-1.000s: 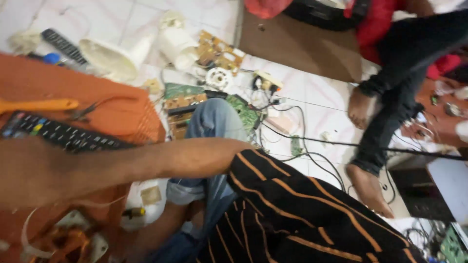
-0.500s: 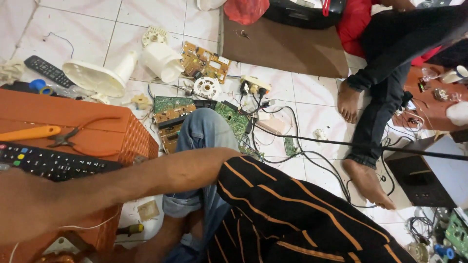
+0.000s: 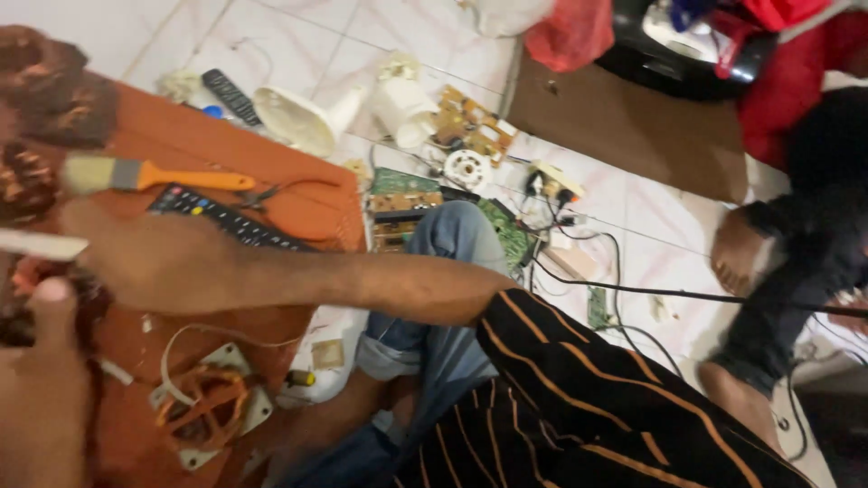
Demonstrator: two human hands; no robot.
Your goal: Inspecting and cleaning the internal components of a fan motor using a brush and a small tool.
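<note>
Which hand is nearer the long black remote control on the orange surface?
Right. The right hand sits just below the long black remote control, close against it; the left hand is farther off, at the picture's lower left corner.

Single head cam, no second view, so no overlap. Looks steeply down from the wearer's head, tilted: floor tiles (image 3: 298, 45) run diagonally. Close range: own forearm (image 3: 298, 280) crosses mid-frame, orange cloth (image 3: 181, 145) at 9 o'clock. Farthest reach: another person's feet (image 3: 737, 262) at 3 o'clock.
</note>
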